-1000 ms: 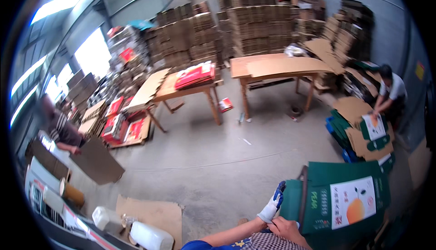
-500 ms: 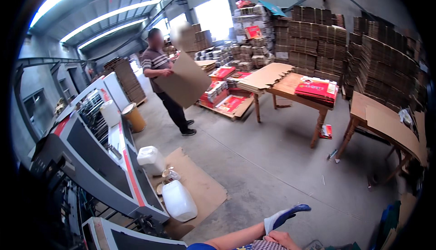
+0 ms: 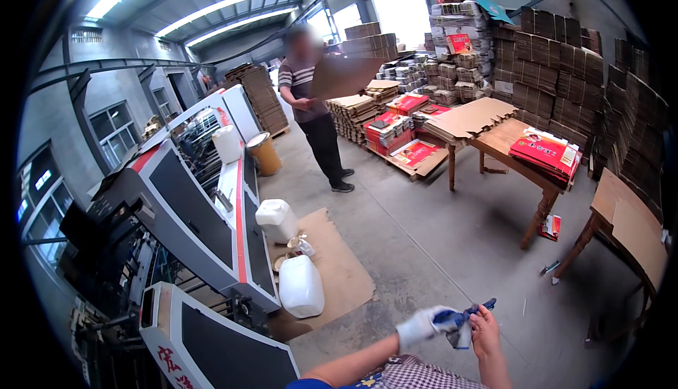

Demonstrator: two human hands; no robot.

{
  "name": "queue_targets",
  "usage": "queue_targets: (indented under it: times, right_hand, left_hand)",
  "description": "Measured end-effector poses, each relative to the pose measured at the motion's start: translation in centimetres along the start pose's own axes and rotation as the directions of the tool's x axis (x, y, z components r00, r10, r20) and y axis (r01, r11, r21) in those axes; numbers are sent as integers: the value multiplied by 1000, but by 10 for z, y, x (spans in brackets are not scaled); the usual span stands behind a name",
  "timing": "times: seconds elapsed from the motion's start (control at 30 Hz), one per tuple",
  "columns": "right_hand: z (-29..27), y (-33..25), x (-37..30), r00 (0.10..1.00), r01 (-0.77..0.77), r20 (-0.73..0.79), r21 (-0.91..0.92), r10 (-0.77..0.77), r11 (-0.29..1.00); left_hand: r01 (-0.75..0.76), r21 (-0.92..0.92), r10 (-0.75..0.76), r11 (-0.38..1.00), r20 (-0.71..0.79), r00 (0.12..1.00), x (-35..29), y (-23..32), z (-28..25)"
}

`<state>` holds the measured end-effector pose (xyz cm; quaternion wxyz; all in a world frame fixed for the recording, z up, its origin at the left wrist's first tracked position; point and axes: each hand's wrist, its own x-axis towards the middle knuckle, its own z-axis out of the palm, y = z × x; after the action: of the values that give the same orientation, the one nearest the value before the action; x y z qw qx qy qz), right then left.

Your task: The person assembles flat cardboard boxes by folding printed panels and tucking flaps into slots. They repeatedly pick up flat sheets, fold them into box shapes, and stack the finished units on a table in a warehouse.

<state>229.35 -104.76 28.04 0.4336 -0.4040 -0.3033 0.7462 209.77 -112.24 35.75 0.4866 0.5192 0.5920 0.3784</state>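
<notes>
My left hand (image 3: 426, 324) wears a white work glove with blue on the palm and fingers. Its fingers are closed around a crumpled blue and grey glove (image 3: 461, 337), though their tips are partly hidden. On the other side of that glove is my bare right hand (image 3: 484, 329), pinching it between thumb and fingers. Both hands are close together over the concrete floor, in front of my checked apron (image 3: 438, 373).
At left stands a long grey machine (image 3: 194, 209); beside it are white jerrycans (image 3: 301, 286) on a cardboard sheet (image 3: 346, 269). A person (image 3: 314, 106) holds a brown board (image 3: 346, 76). Wooden tables (image 3: 505, 138) and stacked cardboard (image 3: 544, 71) occupy the right.
The view has turned left. My right hand has moved from the left glove's cuff to the crumpled glove between my hands. The person's board has been raised and tilted flatter.
</notes>
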Motion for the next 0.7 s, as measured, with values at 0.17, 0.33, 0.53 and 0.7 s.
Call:
queue_targets:
  times: [0.17,0.33,0.53,0.7]
  right_hand:
    - [-12,-38,24,960,-230,194,138,202,963]
    - [-50,-39,65,984,-114,135,-26,117,993]
    - [-102,-57,126,990,143,45,-334,-136,932]
    - [-132,-115,166,995,23,-76,-488,-68,872]
  left_hand:
    - [-232,493,303,838,-66,951,48,-38,54]
    - [167,29,-160,986,-157,974,121,-56,80]
    - [25,-512,59,858,149,987,220,-52,95]
    - [304,-775,-25,554,349,937,305,-41,105]
